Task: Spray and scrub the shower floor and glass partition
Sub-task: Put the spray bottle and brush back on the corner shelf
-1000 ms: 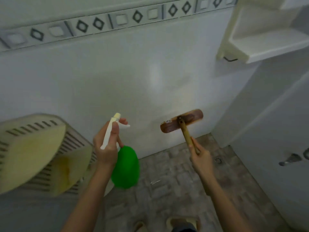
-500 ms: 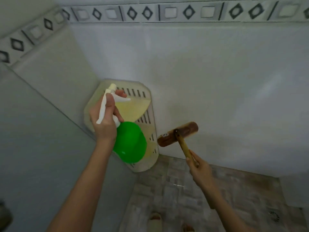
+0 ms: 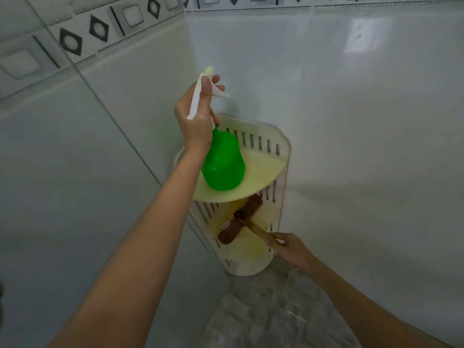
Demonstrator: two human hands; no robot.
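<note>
In front of the corner shelf [image 3: 281, 156], your left hand [image 3: 198, 116] grips the green spray bottle [image 3: 223, 164]; your right hand [image 3: 293, 252] holds the scrub brush [image 3: 238, 222] before the lower tier

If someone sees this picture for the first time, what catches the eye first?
The green spray bottle stands out at the centre, gripped by the left hand at its white trigger head, in front of a cream corner shelf. Below it, the right hand holds a brown brush by its wooden handle.
</note>
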